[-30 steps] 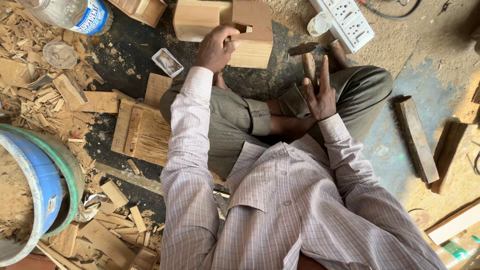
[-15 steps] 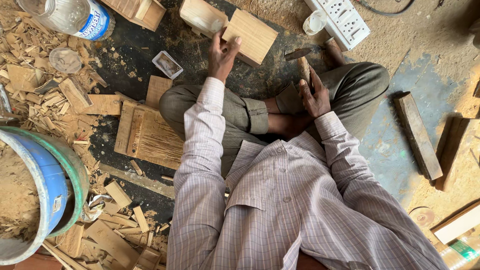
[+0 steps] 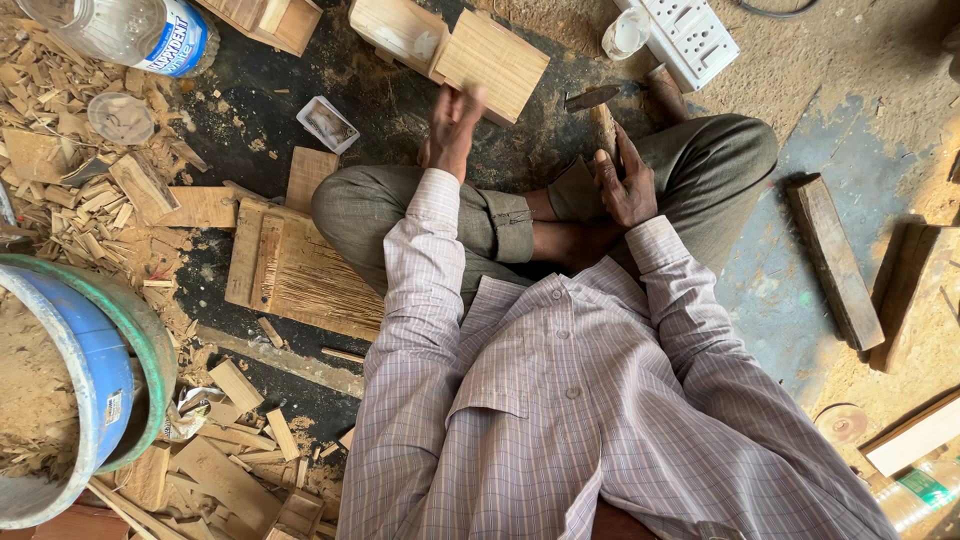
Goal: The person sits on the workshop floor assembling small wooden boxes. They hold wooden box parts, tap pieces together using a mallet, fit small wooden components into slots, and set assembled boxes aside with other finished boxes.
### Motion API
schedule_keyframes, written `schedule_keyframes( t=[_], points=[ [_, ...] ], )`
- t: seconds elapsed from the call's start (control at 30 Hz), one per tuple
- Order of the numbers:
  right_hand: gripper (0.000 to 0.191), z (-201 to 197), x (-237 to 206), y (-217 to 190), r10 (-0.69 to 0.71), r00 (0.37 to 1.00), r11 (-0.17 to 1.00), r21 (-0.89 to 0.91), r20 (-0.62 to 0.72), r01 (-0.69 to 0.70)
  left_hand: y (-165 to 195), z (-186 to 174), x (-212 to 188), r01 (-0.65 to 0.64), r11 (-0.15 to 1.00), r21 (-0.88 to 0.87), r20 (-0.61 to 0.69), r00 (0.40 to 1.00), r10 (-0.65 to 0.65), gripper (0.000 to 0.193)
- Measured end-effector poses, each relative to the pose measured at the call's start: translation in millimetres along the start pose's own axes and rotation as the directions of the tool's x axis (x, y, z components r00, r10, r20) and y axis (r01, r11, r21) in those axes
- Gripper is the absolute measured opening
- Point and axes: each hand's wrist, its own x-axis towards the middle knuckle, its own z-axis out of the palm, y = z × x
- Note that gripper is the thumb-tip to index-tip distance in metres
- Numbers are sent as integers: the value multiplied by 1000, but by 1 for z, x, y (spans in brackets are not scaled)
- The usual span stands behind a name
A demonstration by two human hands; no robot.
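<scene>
Wood block [image 3: 490, 62] before crossed legs [image 3: 480, 215]

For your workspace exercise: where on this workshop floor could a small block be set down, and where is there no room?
Free: the blue-grey floor between the person's bent knee and the dark wooden bar; also the sawdust patch right of the white socket strip. Crowded: wood offcuts near the blue bucket.

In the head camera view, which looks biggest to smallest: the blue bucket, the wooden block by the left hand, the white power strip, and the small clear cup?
1. Blue bucket, though it sits nearest the camera and is partly cut off.
2. Wooden block.
3. White power strip, partly cut off.
4. Small clear cup.
</scene>
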Motion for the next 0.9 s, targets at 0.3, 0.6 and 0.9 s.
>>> schedule_keyframes(
  t=[0.3,0.6,0.9],
  points=[
    [68,-4,-7,-5,47,999,997,61,-16,-46,24,12,-22,-180,947,268,53,984,172,124],
    [63,3,-22,-20,60,998,990,129,-15,-58,105,-83,-56,-134,920,-369,133,972,195,64],
    [59,16,-39,-40,84,996,969,232,5,-83,112,-105,-77,-75,962,-264,268,952,148,90]
  ],
)
